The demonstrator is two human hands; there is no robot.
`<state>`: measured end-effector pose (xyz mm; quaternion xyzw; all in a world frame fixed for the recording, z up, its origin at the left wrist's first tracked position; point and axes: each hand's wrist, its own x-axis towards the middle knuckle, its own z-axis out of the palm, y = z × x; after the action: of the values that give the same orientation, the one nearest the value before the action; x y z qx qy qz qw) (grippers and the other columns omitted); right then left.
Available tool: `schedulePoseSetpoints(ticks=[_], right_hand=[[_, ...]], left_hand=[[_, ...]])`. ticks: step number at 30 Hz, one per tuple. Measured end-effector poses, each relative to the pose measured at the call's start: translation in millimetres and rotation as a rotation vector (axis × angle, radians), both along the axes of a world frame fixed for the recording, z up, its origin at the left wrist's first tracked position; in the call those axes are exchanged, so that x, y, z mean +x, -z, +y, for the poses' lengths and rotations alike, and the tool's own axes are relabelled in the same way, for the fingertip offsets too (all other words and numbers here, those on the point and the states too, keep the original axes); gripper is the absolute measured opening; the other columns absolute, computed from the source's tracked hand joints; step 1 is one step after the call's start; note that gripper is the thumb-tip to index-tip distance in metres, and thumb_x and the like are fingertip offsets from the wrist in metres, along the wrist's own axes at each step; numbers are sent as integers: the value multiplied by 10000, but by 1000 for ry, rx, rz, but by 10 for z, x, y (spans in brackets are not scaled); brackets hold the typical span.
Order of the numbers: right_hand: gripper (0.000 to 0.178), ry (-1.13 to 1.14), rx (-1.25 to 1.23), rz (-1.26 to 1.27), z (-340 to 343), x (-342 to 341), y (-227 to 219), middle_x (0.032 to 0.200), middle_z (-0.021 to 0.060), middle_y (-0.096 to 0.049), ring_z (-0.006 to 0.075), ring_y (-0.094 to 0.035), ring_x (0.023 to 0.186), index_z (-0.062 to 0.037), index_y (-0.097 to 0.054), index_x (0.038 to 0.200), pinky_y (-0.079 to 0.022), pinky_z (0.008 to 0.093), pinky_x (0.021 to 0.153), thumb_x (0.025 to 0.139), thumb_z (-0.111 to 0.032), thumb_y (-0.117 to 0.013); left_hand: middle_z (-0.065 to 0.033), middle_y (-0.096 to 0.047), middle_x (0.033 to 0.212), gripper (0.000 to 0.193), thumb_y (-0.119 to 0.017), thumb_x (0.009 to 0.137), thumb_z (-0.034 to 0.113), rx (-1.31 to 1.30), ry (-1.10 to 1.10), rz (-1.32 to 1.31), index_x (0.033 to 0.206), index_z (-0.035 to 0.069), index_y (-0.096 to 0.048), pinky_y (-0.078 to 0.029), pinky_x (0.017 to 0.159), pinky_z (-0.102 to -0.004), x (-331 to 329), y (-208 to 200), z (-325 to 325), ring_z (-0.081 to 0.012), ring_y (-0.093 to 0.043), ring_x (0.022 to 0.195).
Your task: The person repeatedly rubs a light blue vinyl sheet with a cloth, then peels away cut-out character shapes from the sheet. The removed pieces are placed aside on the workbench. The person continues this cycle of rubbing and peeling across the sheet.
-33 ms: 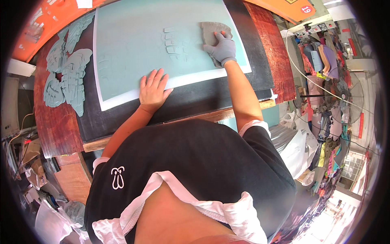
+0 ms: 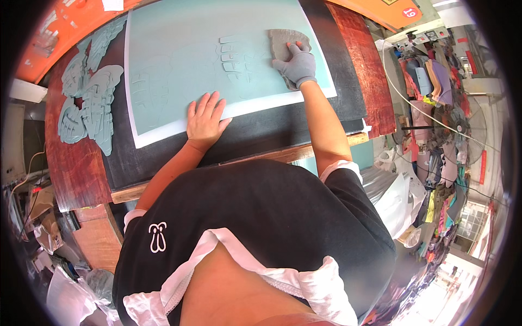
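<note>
A large pale teal sheet with a white border lies over a black board on the table. Raised or cut outlines show near its middle, with fainter ones toward its left side. My bare left hand rests palm down on the sheet's near edge, fingers stretched. At the right, my right hand, in a grey glove with bare fingertips, presses on a grey-brown pad with an uneven edge. Its fingers bend over the pad and the thumb points left; the palm hides part of the pad.
Teal cut-out pieces lie piled on the reddish wooden tabletop at the left. Orange machine parts border the far side. At the right are a fan, a cable, and heaps of coloured material. Plastic bags lie lower left.
Outlines in the left part of the teal sheet show more plainly than before. Both hands and the pad stay in place.
</note>
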<state>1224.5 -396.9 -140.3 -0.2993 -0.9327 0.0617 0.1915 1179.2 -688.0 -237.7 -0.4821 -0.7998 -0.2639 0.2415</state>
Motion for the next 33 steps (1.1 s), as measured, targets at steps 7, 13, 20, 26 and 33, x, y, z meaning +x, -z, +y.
schedulePoseSetpoints(ticks=[7, 13, 20, 26, 33], right_hand=[[732, -44, 101, 204, 26, 458, 66, 1273, 181, -492, 377, -507, 1107, -18, -507, 1230, -401, 406, 960, 695, -478, -700], [305, -165, -28, 337, -696, 1689, 546, 962, 142, -597, 350, -561, 910, -42, -588, 968, -453, 439, 789, 758, -247, -673], [181, -242, 207, 441, -879, 1756, 870, 854, 110, -609, 316, -586, 774, -62, -593, 826, -479, 417, 662, 682, -150, -657], [245, -302, 215, 477, -812, 1614, 962, 856, 107, -611, 321, -586, 775, -60, -597, 880, -476, 423, 657, 712, -224, -668], [220, -407, -227, 851, -308, 1573, 261, 737, 161, -571, 322, -555, 693, -7, -572, 895, -438, 398, 647, 917, -217, -511]], left_hand=[[-89, -505, 1259, 511, -731, 691, 316, -44, 48, -3, 1122, 87, -580, -333, 943, -481, -79, -64, 31, -277, -459, 1155], [-100, -507, 1249, 520, -725, 697, 330, -16, 70, 78, 1126, 78, -574, -335, 934, -473, -178, -35, 90, -285, -458, 1145], [-116, -511, 1250, 510, -709, 716, 315, 57, 75, 218, 1136, 64, -566, -358, 939, -442, -244, 38, 139, -306, -465, 1148], [-102, -547, 908, 218, -697, 722, 185, 71, 50, 21, 851, 70, -565, -403, 779, -436, 64, 35, -195, -315, -513, 889], [-94, -506, 729, 226, -671, 767, 217, 176, -69, -44, 676, 75, -521, -438, 621, -407, 927, 398, -562, -295, -524, 707]])
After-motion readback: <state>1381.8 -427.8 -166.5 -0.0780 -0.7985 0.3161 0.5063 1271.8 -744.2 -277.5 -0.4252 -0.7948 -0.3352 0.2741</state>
